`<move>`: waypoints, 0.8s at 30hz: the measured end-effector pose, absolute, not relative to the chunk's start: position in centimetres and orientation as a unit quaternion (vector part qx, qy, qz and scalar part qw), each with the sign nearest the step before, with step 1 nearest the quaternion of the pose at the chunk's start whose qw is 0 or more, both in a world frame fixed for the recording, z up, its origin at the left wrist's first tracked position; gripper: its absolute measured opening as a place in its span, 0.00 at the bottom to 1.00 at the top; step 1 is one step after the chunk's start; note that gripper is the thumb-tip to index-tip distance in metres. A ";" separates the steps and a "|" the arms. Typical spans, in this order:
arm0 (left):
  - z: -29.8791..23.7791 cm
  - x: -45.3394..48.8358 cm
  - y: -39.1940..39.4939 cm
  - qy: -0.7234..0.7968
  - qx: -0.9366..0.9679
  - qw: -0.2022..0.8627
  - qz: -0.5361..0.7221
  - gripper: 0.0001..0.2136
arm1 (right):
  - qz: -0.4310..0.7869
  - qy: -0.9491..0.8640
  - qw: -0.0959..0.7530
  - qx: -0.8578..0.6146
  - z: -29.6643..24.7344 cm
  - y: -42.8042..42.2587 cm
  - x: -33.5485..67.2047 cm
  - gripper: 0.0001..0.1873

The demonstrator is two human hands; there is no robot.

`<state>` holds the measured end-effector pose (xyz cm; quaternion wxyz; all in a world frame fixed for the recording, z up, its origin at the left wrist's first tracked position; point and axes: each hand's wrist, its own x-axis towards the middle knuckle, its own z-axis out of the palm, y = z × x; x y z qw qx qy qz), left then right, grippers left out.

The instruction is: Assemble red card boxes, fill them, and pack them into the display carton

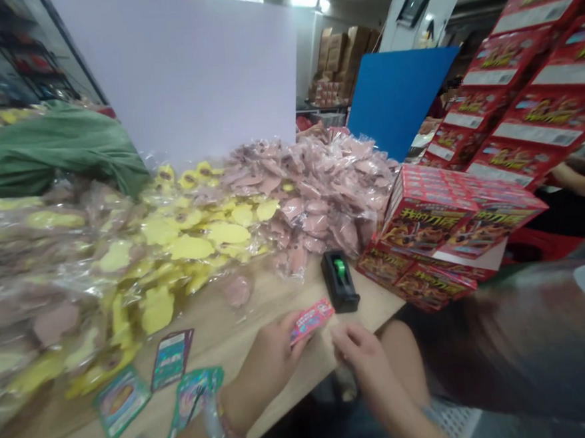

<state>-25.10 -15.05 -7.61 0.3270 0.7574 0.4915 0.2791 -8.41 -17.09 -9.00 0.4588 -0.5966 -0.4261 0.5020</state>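
My left hand (270, 354) is closed around a small pink printed card pack (310, 320), held low over the table's front edge. Just right of it, my right hand (363, 353) has its fingers curled together in a pinch, apart from the pack. Whatever those fingertips hold, if anything, is too blurred to make out. A black tape dispenser (341, 283) with a green core stands on the table right behind the pack. To the left of my left forearm lie green-bordered cards (121, 399) and a teal-and-purple card stack (171, 359).
Bagged yellow shapes (189, 246) and bagged pink shapes (314, 177) are heaped across the back of the wooden table (264, 314). Red printed boxes (422, 216) are stacked at the right. Behind stand a white panel (187, 73) and a blue panel (399, 98). Another person's arm (583, 179) shows far right.
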 end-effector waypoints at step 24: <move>0.9 -46.1 -26.8 0.824 0.541 0.062 0.156 0.29 | -0.240 -0.884 0.286 -0.281 -9.9 -5.4 -10.3 0.22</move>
